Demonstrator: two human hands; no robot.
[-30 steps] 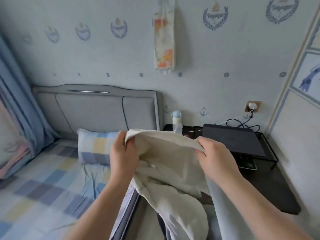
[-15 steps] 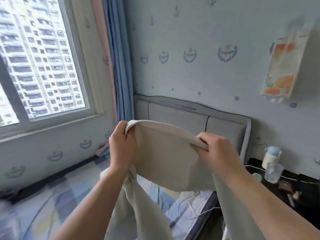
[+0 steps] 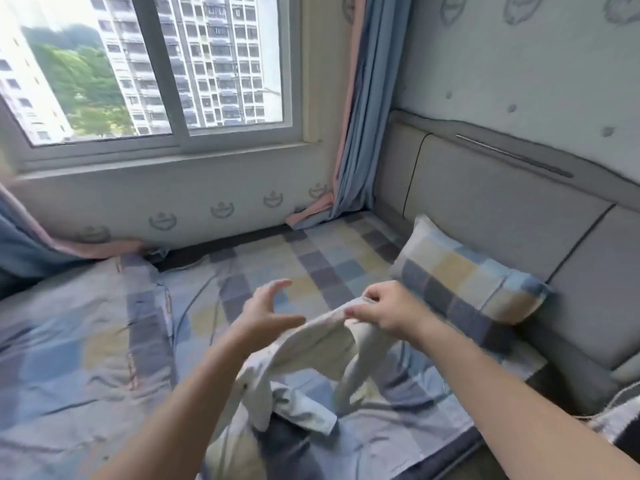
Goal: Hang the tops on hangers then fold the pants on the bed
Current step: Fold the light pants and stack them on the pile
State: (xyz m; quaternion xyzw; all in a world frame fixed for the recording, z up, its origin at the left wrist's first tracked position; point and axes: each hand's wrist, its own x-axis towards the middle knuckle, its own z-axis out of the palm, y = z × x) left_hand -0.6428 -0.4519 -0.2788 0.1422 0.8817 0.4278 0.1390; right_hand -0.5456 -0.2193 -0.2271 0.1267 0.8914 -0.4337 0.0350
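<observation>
Checked bedding in blue, yellow and grey covers the bed [image 3: 104, 341] that fills most of my view, with a large sliding window [image 3: 173, 81] along the far wall and a blue and pink curtain [image 3: 360, 116] hanging in the corner. To the right stands a grey padded headboard [image 3: 502, 209], and a checked pillow [image 3: 467, 271] in the same colours as the sheet leans against it. Over the middle of the bed I see the right hand [image 3: 388, 315] pinching the top edge of a cream-white fabric garment [image 3: 318, 351] between thumb and fingers. The cloth sags from that pinch in a loose arc toward the left forearm, and its lower part trails down in crumpled folds onto the sheet. The left hand [image 3: 263, 313] is beside the raised edge with fingers spread and thumb out, gripping nothing. I cannot tell whether its wrist touches the cloth, nor from these folds whether the garment is a top or pants.
</observation>
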